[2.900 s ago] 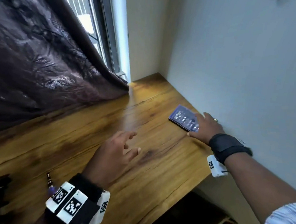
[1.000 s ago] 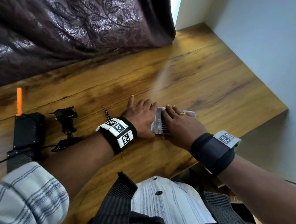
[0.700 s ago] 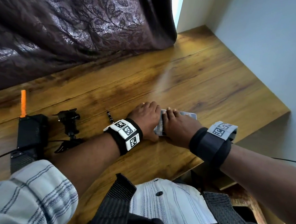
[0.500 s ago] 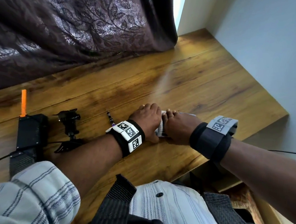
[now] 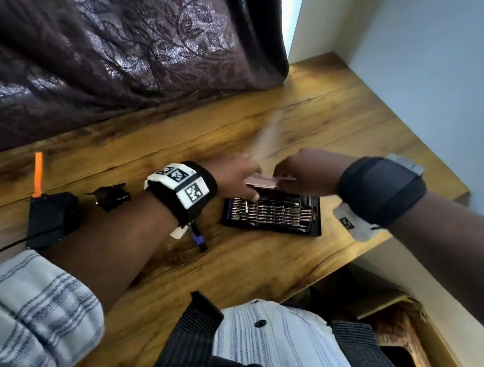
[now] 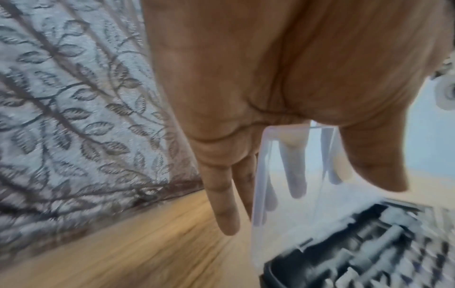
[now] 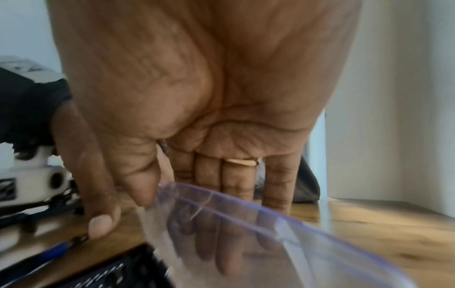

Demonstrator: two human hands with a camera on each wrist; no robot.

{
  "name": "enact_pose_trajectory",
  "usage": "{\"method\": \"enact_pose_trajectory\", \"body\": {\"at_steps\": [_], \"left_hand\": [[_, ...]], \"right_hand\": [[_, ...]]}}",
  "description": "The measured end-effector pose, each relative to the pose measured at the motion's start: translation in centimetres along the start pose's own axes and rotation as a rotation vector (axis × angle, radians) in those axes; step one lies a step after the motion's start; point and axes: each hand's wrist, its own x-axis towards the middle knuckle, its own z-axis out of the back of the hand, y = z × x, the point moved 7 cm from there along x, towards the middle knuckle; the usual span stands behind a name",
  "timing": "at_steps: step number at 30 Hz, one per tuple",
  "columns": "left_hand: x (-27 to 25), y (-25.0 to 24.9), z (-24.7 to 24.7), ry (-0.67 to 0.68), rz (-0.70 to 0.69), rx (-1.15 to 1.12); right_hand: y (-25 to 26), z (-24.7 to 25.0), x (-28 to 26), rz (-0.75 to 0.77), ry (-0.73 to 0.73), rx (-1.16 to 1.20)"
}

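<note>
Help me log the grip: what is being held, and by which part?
The clear lid, above the bit tray: the left hand pinches its left end, the right hand its right end.

Bare wood on the far half of the desk (image 5: pixel 339 127), open up to the corner. Curtain (image 5: pixel 129 60) drapes onto the far left edge and closes that side; wall (image 5: pixel 442 82) runs close along the right. Left of the left forearm stand a black box (image 5: pixel 50 218) and a small clamp (image 5: pixel 111 197); a blue-tipped driver (image 5: pixel 199 240) lies under that wrist. Bit tray (image 5: pixel 273 217) fills the near middle, its clear lid (image 5: pixel 264 182) raised between left hand (image 5: pixel 235 177) and right hand (image 5: pixel 304 173)
</note>
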Motion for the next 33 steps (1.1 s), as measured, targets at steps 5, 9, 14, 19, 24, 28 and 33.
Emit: {"method": "enact_pose_trajectory", "body": {"at_steps": [5, 9, 14, 19, 24, 28, 33], "left_hand": [[0.1, 2.5, 2.8, -0.219, 0.128, -0.117], [-0.6, 2.6, 2.6, -0.29, 0.179, -0.086], [-1.1, 2.3, 0.3, -0.26, 0.155, -0.083], [-1.9, 1.9, -1.6, -0.208, 0.139, -0.085], [-2.5, 0.1, -2.7, -0.108, 0.043, 0.053], [-2.5, 0.1, -4.0, 0.002, 0.045, 0.206], [-2.2, 0.4, -5.3, -0.004, 0.073, 0.187]], "right_hand": [[-3.9, 1.8, 3.1, -0.092, -0.125, 0.054], [-6.1, 1.0, 6.2, -0.173, -0.116, 0.116], [-6.6, -1.1, 8.5, -0.222, -0.019, 0.129], [-6.1, -1.7, 9.2, -0.212, -0.059, 0.133], [-7.0, -1.0, 6.7, -0.257, -0.194, 0.294], [-8.4, -2.0, 1.2, -0.379, -0.395, 0.577], [-7.9, -8.9, -3.9, -0.515, -0.345, 0.839]]}}
